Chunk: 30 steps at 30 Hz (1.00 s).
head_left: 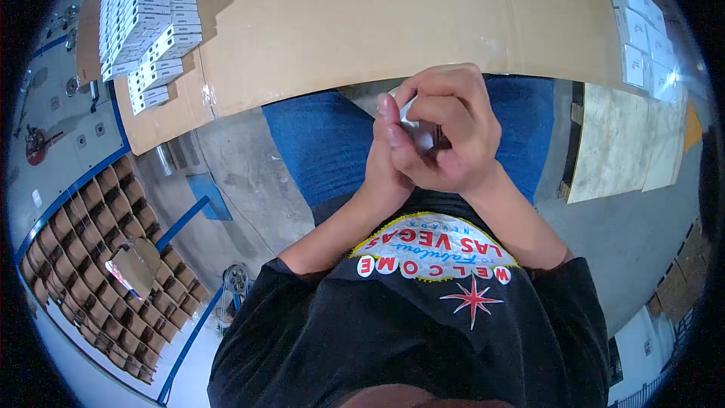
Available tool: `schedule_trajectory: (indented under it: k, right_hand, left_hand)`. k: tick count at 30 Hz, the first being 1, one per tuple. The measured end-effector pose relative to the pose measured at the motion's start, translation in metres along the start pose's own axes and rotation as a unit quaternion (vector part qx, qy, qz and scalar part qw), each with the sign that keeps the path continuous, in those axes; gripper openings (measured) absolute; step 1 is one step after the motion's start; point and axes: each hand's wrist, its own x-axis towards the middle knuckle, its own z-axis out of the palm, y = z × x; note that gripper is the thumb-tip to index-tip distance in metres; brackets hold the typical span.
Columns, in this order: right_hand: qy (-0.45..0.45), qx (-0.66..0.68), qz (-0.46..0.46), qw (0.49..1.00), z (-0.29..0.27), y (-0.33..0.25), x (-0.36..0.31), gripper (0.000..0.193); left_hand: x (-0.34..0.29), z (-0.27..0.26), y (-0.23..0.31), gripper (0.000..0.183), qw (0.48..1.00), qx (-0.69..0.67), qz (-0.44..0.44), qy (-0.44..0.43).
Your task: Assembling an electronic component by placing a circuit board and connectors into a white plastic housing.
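Just in front of the table edge, over my lap, both my hands are raised close together. My right hand (464,125) is curled with bent fingers around a small white, shiny thing (418,130). Its kind is not clear, since fingers cover most of it. My left hand (385,155) presses against it from the left, thumb up and the other fingers mostly hidden behind the right hand.
A cardboard-covered table (347,23) spans the front. Stacked small white boxes (147,19) stand at its left, more white boxes (646,38) at its right. On the left, a divided cardboard crate (106,257) sits beside a blue-edged bench (68,117). Wooden boards (612,147) lie right.
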Motion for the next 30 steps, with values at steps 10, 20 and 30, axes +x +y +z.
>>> schedule_trajectory:
  k: [10, 20, 30]
  right_hand:
    - [-0.042, 0.018, 0.016, 0.999, 0.005, -0.004, 0.002, 0.021]
    - [-0.037, 0.027, 0.013, 0.999, 0.01, -0.003, 0.003, 0.02]
    - [-0.039, 0.017, 0.022, 0.999, 0.013, -0.004, 0.001, 0.019]
  left_hand:
    - [-0.009, -0.01, -0.012, 0.069, 0.996, 0.083, 0.006, 0.03]
    - [-0.007, -0.005, -0.013, 0.065, 0.99, 0.12, 0.054, 0.054]
    - [-0.01, -0.026, -0.039, 0.057, 0.977, 0.018, -0.05, 0.206]
